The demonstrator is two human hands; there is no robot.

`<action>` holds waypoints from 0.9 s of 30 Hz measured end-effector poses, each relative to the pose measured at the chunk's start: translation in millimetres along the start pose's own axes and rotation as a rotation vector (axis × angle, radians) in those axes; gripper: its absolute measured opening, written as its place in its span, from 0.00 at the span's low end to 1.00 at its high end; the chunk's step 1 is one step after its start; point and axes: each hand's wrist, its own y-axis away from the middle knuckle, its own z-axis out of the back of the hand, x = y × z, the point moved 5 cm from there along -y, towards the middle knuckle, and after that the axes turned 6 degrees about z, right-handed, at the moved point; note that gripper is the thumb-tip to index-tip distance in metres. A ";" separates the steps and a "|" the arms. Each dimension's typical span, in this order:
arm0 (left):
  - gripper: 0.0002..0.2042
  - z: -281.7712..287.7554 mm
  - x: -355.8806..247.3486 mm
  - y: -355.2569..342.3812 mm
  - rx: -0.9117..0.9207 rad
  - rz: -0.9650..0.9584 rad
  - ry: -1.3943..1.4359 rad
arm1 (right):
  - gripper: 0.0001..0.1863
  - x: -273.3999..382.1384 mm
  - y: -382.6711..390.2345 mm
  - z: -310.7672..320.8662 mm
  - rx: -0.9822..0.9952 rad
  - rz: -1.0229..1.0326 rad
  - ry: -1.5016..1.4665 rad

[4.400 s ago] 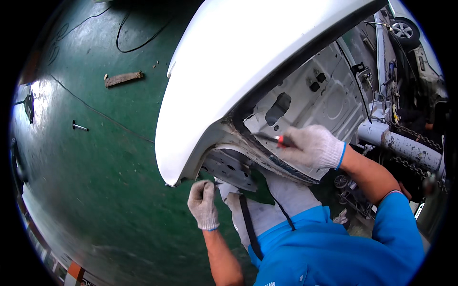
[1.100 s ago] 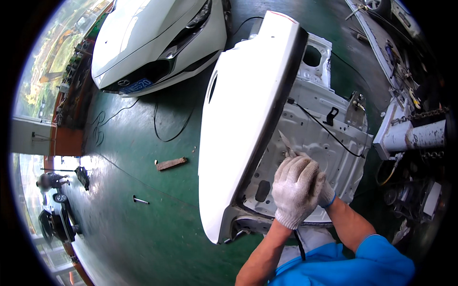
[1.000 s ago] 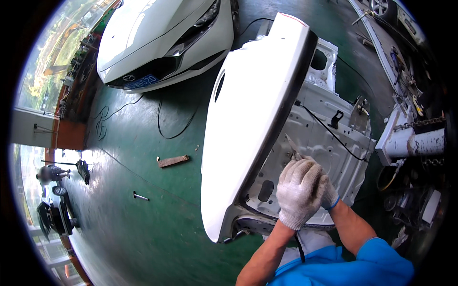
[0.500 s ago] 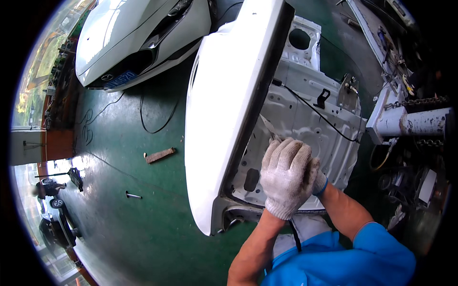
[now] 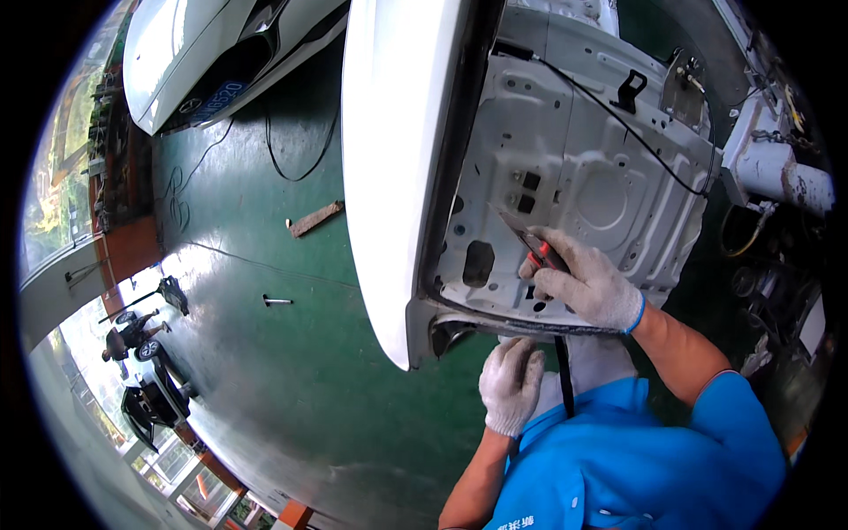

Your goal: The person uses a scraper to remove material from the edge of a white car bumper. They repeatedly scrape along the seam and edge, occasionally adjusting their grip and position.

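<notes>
Wrapped around a pointed red-and-black tool [image 5: 542,253], the gloved right hand [image 5: 590,281] holds it over a white vehicle panel [image 5: 609,141], tip toward upper left. The gloved left hand [image 5: 512,383] curls just below the panel's near edge; whether it holds anything cannot be told. Leftward, a brown block [image 5: 315,219] lies on green floor [image 5: 274,389].

Blue number plate [image 5: 218,102]: pale characters, front of white car [image 5: 181,44] | Badge [image 5: 190,106]: silvery, beside plate | Lettering [image 5: 515,522]: white, on blue shirt [image 5: 636,455], at lower edge
</notes>
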 end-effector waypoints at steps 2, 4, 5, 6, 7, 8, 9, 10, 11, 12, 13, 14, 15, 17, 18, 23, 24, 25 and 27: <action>0.12 -2.3 6.3 3.7 0.025 0.087 0.062 | 0.33 -0.1 1.8 -6.4 0.023 0.008 0.076; 0.12 -3.3 13.2 -0.5 0.038 0.151 0.149 | 0.34 0.9 6.8 -13.9 0.002 -0.036 0.068; 0.12 -1.5 16.4 -4.6 0.052 0.126 0.156 | 0.34 0.2 10.5 -18.4 -0.015 -0.061 0.068; 0.12 1.8 20.2 -9.0 0.067 0.100 0.165 | 0.33 -0.3 14.9 -24.1 -0.065 -0.051 0.049; 0.12 4.7 21.0 -9.7 0.069 0.076 0.184 | 0.32 -1.6 21.2 -29.9 -0.086 -0.052 0.005; 0.13 9.3 20.3 -9.1 0.082 0.079 0.199 | 0.31 -5.3 28.9 -34.7 -0.109 -0.056 -0.041; 0.13 11.4 31.6 -6.3 0.098 0.074 0.244 | 0.30 -7.4 33.4 -40.1 -0.129 -0.047 -0.090; 0.13 15.7 41.2 2.7 0.109 0.095 0.230 | 0.26 -11.2 43.4 -47.9 -0.155 -0.033 -0.180; 0.13 25.8 50.6 11.5 0.114 0.116 0.210 | 0.26 -12.1 47.9 -56.7 -0.142 -0.072 -0.166; 0.13 33.4 65.8 20.8 0.124 0.122 0.157 | 0.25 -11.3 54.0 -64.6 -0.137 -0.116 -0.151; 0.12 40.3 84.4 30.3 0.133 0.128 0.103 | 0.24 -11.8 60.2 -73.5 -0.134 -0.160 -0.138; 0.12 48.8 98.2 39.2 0.138 0.133 0.051 | 0.22 -15.4 64.8 -83.8 -0.141 -0.144 -0.131; 0.12 58.9 105.9 46.4 0.179 0.184 0.025 | 0.21 -16.2 71.1 -92.0 -0.138 -0.165 -0.151; 0.14 73.9 134.1 62.4 0.187 0.181 -0.090 | 0.21 -13.6 84.9 -106.4 -0.135 -0.201 -0.191; 0.14 81.0 141.5 66.4 0.202 0.201 -0.126 | 0.19 -13.9 90.6 -110.6 -0.148 -0.187 -0.215; 0.15 110.3 162.8 70.2 0.185 0.146 -0.175 | 0.18 14.7 113.0 -134.0 -0.178 -0.202 -0.281; 0.14 115.1 162.7 68.9 0.169 0.115 -0.154 | 0.19 16.9 115.3 -136.2 -0.179 -0.196 -0.282; 0.14 115.4 158.5 65.8 0.165 0.093 -0.132 | 0.20 20.1 118.5 -136.3 -0.181 -0.189 -0.283; 0.14 120.9 152.6 61.5 0.146 0.062 -0.103 | 0.19 26.9 125.3 -139.9 -0.195 -0.147 -0.290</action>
